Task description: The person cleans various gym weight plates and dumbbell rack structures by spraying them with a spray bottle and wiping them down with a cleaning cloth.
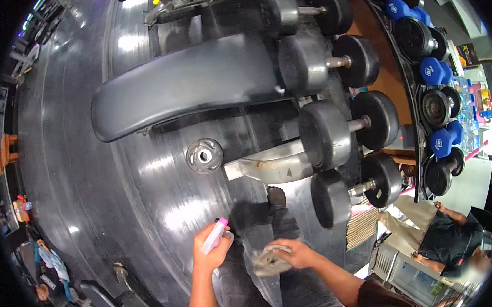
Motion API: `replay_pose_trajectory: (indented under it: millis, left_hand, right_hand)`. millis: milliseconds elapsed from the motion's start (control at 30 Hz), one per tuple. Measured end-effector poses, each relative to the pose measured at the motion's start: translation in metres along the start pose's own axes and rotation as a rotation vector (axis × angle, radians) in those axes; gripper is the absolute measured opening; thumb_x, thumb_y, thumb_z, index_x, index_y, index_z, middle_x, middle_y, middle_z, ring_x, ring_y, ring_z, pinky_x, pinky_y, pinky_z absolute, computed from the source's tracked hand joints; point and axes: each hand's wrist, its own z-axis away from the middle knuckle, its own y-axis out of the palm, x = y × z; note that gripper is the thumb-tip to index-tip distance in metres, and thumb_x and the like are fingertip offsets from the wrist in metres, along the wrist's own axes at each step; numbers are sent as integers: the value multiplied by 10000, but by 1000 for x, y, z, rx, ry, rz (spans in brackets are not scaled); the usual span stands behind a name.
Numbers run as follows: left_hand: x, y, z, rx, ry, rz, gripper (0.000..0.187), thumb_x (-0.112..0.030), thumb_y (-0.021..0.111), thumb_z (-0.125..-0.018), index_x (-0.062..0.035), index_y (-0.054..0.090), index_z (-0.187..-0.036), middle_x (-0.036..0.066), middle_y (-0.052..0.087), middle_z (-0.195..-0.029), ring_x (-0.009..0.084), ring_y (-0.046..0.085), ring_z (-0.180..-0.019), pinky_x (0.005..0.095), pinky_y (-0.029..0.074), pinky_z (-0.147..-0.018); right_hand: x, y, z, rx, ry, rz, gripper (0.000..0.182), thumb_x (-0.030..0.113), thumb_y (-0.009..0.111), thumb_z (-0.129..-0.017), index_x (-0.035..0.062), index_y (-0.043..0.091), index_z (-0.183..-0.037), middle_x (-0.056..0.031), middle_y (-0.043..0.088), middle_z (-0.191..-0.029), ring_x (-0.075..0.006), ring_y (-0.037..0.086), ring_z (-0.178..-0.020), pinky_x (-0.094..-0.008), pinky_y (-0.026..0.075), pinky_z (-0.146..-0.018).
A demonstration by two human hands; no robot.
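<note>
My left hand (206, 250) is closed around a small pale bottle with a pink top (213, 238), which points up and away from me. In my right hand (299, 254), a crumpled greyish-beige cloth (269, 262) is gripped between thumb and fingers. Both hands are in front of my dark trousers, apart from each other. Ahead of them, a row of big black dumbbells includes a near one (332, 198) resting on the rack's metal frame (274, 166). A round weight plate (204, 155) lies on the floor beyond my left hand.
A black padded bench (186, 81) lies past the plate. To the right, a shelf carries blue dumbbells (432, 70), black dumbbells (435, 108) and plastic bottles (466, 114). Another person (448, 237) sits at the lower right. More gym equipment (120, 304) stands at lower left.
</note>
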Motion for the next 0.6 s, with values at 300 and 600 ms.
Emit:
replay_pose_trajectory:
  millis: [300, 600]
  left_hand:
    - [-103, 128, -32, -42, 32, 223, 182, 3, 605, -839, 5, 707, -990, 56, 704, -904, 123, 660, -812, 272, 528, -748]
    - [-120, 232, -75, -214, 218, 59, 93, -49, 663, -892, 11, 662, -963, 102, 650, -858, 192, 632, -760, 315, 504, -700]
  right_hand:
    - [156, -191, 38, -705, -617, 257, 434, -19, 733, -838, -25, 653, -1264, -195, 636, -1354, -277, 618, -1254, -365, 480, -1051]
    - [160, -234, -65, -659, -646, 929, 588, -8, 717, -686, 1, 621, -1266, -143, 549, -1425, -338, 448, -1407, -519, 371, -1158]
